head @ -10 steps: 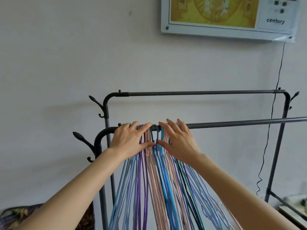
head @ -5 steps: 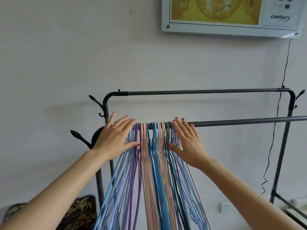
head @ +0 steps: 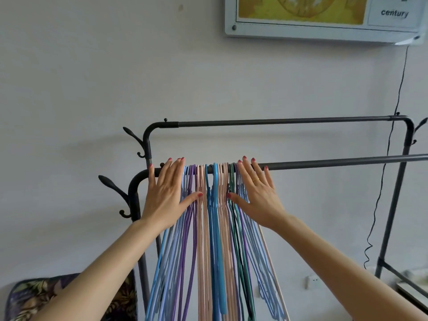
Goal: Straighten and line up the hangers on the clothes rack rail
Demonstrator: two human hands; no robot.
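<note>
A tight bunch of thin hangers (head: 214,228) in blue, purple, pink and green hangs from the near dark rail (head: 324,163) of the clothes rack, close to its left end. My left hand (head: 166,195) lies flat against the left side of the bunch, fingers straight and up by the rail, thumb on the purple hangers. On the right side my right hand (head: 257,195) lies flat the same way, thumb touching the green ones. Neither hand grips a hanger.
A second, higher rail (head: 278,122) runs behind. Hook pegs (head: 111,184) stick out at the rack's left end. A framed board (head: 324,17) hangs on the wall, with a black cable (head: 393,126) running down at right. A patterned cushion (head: 34,295) sits bottom left.
My hands opened from pinching the hanger tops and moved apart to the two sides of the bunch. The hangers now hang more evenly spread along the rail.
</note>
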